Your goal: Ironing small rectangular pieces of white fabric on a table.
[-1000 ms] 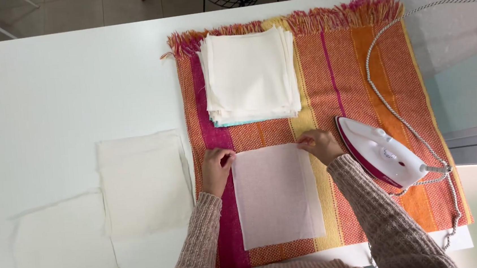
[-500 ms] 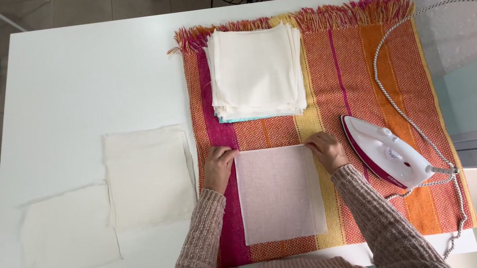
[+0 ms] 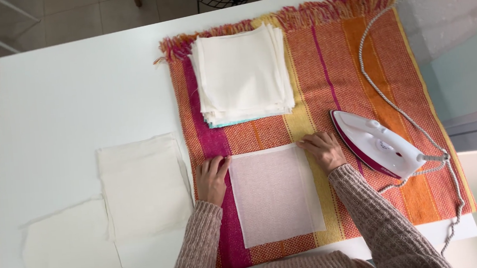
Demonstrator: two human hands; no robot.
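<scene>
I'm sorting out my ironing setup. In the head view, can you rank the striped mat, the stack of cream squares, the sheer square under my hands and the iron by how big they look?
1. striped mat, by far.
2. stack of cream squares and sheer square: look alike, so no ranking.
3. iron, smallest.

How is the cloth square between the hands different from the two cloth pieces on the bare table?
The thin cloth square lies on the striped mat, and the stripes show through it; the two cream pieces lie on the white table and look opaque. The left hand and right hand touch the square's top corners; nobody touches the pieces. All lie flat.
</scene>
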